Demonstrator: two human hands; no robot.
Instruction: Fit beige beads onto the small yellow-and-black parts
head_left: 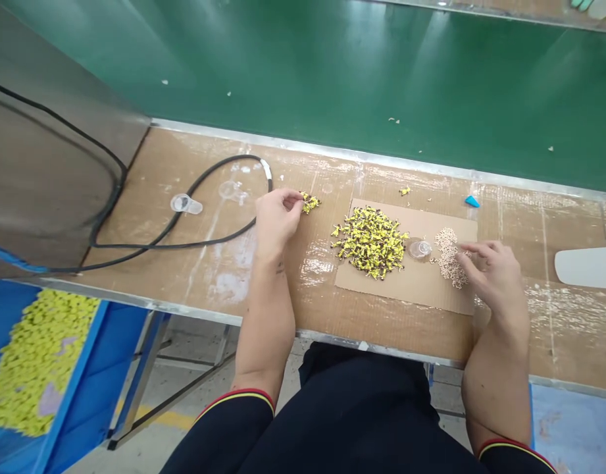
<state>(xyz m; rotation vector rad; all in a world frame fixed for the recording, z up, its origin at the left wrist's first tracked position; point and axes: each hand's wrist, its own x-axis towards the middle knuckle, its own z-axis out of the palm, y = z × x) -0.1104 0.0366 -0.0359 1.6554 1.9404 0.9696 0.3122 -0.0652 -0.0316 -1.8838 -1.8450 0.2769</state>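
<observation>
My left hand (277,220) reaches over the table, thumb and forefinger closed at a small cluster of yellow-and-black pieces (310,203). Whatever sits between those fingertips is too small to make out. On a flat cardboard sheet (406,296) lies a larger heap of the yellow-and-black pieces (372,242). A small clear plastic cup (420,249) stands to the right of that heap. Beside it spreads a pile of tiny beige pieces (448,253). My right hand (495,270) is at this pile's right edge, thumb and forefinger nearly together; anything between them is hidden.
A black cable (204,243) loops over the table's left side, near a clear plastic scoop-like piece (186,204). A blue bit (472,201) and a few stray pieces (405,191) lie behind the cardboard. Lower left, a blue bin (85,368) holds yellow pieces. A white flat object (586,266) lies right.
</observation>
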